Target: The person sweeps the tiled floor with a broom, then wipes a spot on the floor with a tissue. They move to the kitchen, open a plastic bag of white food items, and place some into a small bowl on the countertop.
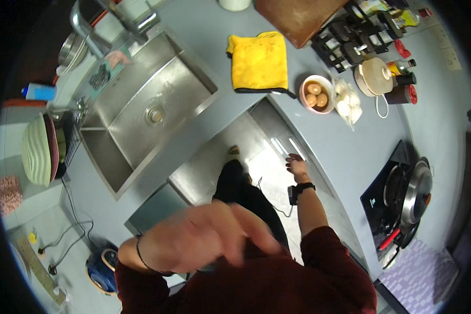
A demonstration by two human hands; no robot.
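Note:
My left hand (204, 235) is raised close in front of my chest, smeared by motion; its fingers are too blurred to tell their pose, and nothing shows in it. Past the counter's inner edge on the right, my right hand (296, 165) hangs over the floor, its fingers loosely apart and holding nothing. A black band with a dark boxy device (293, 194) sits on that wrist. Nearest to it on the counter are a pink-rimmed bowl (325, 82) of brown eggs in dark liquid and a clear plastic bag of white round items (347, 104).
A yellow cloth (259, 62) lies beside the steel sink (193, 112). A lidded pan (417, 191) stands on the black stove (377, 204) at right. Bottles and black jars (345, 44) crowd the far right. Green and pink baskets (35, 149) stand left of the sink.

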